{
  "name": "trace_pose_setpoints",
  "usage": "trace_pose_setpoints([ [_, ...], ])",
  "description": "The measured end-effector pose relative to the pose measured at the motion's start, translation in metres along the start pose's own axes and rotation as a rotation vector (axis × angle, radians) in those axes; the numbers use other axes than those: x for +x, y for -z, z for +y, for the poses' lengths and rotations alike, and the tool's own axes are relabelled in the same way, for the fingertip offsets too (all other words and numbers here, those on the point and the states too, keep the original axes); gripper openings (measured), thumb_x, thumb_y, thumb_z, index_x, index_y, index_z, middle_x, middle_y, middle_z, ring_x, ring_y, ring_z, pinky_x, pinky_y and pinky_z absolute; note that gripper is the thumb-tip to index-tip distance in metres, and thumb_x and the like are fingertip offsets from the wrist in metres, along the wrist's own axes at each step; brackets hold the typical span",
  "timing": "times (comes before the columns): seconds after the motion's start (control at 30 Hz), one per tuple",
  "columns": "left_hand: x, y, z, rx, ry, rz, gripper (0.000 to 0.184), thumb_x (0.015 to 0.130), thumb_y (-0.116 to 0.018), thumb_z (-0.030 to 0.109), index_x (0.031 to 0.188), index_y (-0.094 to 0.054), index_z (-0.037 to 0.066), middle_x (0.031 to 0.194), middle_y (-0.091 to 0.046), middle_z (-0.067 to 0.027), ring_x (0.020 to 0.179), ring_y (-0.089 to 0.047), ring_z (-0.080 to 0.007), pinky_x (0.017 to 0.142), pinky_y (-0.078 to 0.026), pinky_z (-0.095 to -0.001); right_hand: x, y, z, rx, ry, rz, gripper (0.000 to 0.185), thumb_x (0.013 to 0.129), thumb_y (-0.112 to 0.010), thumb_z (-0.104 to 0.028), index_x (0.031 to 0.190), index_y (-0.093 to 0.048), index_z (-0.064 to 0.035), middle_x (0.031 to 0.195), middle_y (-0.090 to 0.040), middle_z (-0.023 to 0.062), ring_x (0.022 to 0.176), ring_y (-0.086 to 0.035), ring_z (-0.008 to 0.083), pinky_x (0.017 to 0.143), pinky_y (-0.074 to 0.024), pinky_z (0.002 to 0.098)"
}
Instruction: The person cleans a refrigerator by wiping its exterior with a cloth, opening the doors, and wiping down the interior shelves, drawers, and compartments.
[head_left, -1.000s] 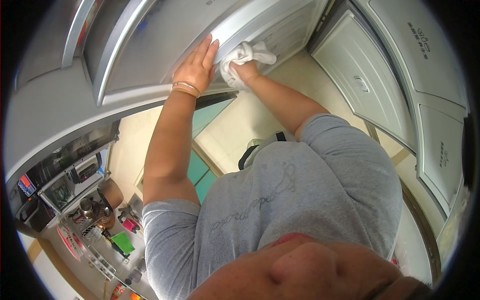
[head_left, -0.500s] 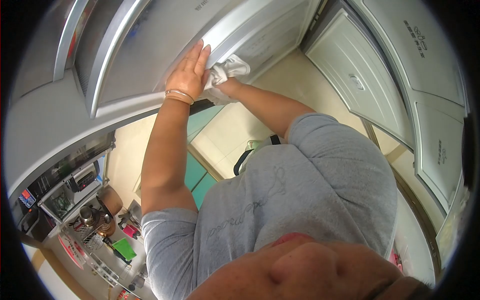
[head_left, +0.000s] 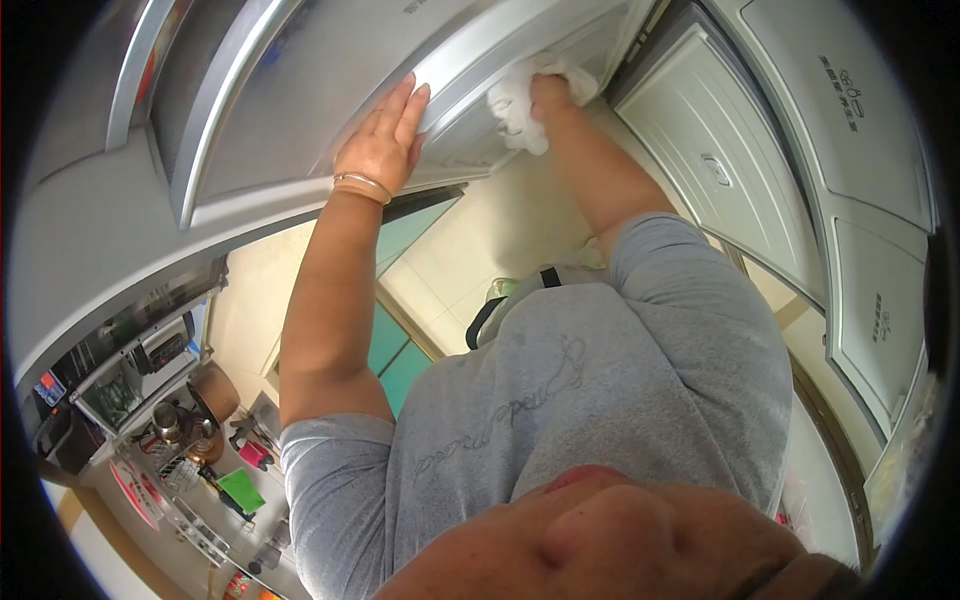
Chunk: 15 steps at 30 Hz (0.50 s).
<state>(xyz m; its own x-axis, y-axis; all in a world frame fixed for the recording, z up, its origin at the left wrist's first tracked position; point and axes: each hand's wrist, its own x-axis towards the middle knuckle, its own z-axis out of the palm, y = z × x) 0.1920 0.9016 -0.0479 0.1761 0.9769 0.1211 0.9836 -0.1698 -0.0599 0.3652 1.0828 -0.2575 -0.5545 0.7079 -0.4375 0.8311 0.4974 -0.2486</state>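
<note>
My left hand (head_left: 380,140) lies with fingers stretched out against the silvery trim of a large translucent drawer front (head_left: 290,125), inside what looks like a fridge. A thin bracelet (head_left: 362,184) circles its wrist. To the right, my right hand (head_left: 550,97) is closed on a bunched white cloth (head_left: 518,108). The cloth presses on the lower panel (head_left: 470,150) below the trim, near its right end. Part of the right hand's fingers is hidden in the cloth folds.
At right stands an open pale door panel (head_left: 700,140) with a small round-edged emblem. Beside it are more grey fridge doors (head_left: 840,110). Pale tiled floor (head_left: 430,280) shows below. At lower left, a rack holds pots (head_left: 215,390) and a green item (head_left: 240,490).
My right hand has moved with the white cloth to the right and upward along the panel. The left hand stays nearly in place.
</note>
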Motion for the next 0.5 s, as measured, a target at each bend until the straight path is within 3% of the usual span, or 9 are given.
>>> trace_pose_setpoints([
  [0.1, 0.001, 0.003, 0.003, -0.012, 0.014, -0.023, 0.057, 0.085, -0.061, 0.015, 0.137, -0.041, 0.019, 0.145, -0.038, -0.0044, 0.120, -0.051, -0.0250, 0.098, -0.047, -0.0361, 0.002, 0.025, 0.038, -0.122, -0.125, 0.086, 0.040, 0.076, -0.062, -0.019, 0.113, -0.062, -0.0042, 0.122, -0.059, 0.0131, 0.109, -0.059, 0.0280, 0.091, -0.0479, 0.0348],
  [0.17, 0.001, 0.003, 0.003, 0.001, -0.002, -0.006, 0.065, 0.075, -0.071, 0.013, 0.134, -0.043, 0.014, 0.140, -0.044, -0.0084, 0.122, -0.049, -0.0278, 0.100, -0.045, -0.0358, 0.034, 0.009, 0.079, -0.098, -0.210, 0.140, 0.045, 0.076, -0.062, -0.020, 0.118, -0.059, -0.0052, 0.122, -0.059, 0.0126, 0.109, -0.059, 0.0288, 0.092, -0.0469, 0.0342],
  [0.2, 0.002, 0.002, 0.002, 0.000, -0.002, -0.005, 0.065, 0.075, -0.071, 0.013, 0.134, -0.043, 0.014, 0.140, -0.044, -0.0084, 0.122, -0.049, -0.0278, 0.100, -0.045, -0.0358, 0.073, -0.022, 0.109, 0.384, -0.324, 0.324, 0.048, 0.075, -0.063, -0.022, 0.120, -0.057, -0.0055, 0.121, -0.059, 0.0133, 0.109, -0.058, 0.0295, 0.092, -0.0469, 0.0339],
  [0.27, 0.001, 0.000, 0.001, -0.004, -0.007, 0.016, 0.056, 0.085, -0.061, 0.015, 0.137, -0.041, 0.019, 0.144, -0.039, -0.0044, 0.119, -0.052, -0.0244, 0.096, -0.048, -0.0356, 0.078, -0.026, 0.119, 0.871, -0.431, 0.501, 0.051, 0.075, -0.063, -0.023, 0.122, -0.056, -0.0058, 0.120, -0.059, 0.0139, 0.109, -0.058, 0.0302, 0.092, -0.0469, 0.0335],
  [0.33, 0.002, -0.001, 0.000, 0.000, -0.010, 0.017, 0.056, 0.085, -0.061, 0.015, 0.137, -0.041, 0.019, 0.144, -0.039, -0.0044, 0.118, -0.052, -0.0242, 0.096, -0.048, -0.0355, 0.035, 0.016, 0.097, 0.203, -0.288, 0.321, 0.051, 0.073, -0.066, -0.023, 0.120, -0.056, -0.0049, 0.121, -0.059, 0.0152, 0.111, -0.057, 0.0300, 0.093, -0.0464, 0.0334],
  [0.5, 0.003, 0.001, 0.001, 0.018, 0.020, -0.024, 0.056, 0.084, -0.062, 0.015, 0.137, -0.042, 0.019, 0.143, -0.040, -0.0044, 0.115, -0.054, -0.0239, 0.093, -0.050, -0.0356, 0.060, -0.087, 0.034, -0.004, -0.084, 0.172, 0.049, 0.067, -0.069, -0.016, 0.114, -0.060, -0.0054, 0.115, -0.062, 0.0162, 0.109, -0.060, 0.0279, 0.091, -0.0488, 0.0348],
])
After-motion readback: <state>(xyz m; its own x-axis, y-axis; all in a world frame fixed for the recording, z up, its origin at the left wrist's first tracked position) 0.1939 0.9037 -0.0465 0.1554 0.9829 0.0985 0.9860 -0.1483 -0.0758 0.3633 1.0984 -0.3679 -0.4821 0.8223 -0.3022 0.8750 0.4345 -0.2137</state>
